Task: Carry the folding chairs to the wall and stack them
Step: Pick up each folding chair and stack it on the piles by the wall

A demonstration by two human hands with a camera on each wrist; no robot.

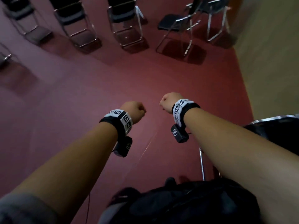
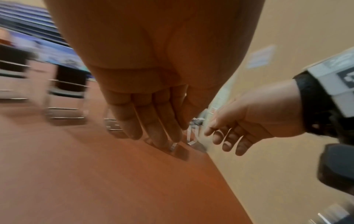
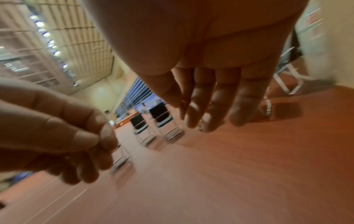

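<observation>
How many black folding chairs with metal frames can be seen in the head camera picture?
7 black metal-framed folding chairs: five across the top, one cut off at the left edge, one at the lower right edge. Others may be out of frame.

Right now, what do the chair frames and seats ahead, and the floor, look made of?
Chair frames: seemingly chromed metal tube, showing bright glints. Seats: black, matte, perhaps padded vinyl or fabric; too blurred to tell. Floor: smooth reddish sheet, faint sheen, maybe vinyl.

Red-brown floor (image 1: 100,88) carries a row of black folding chairs (image 1: 124,21) on metal frames
</observation>
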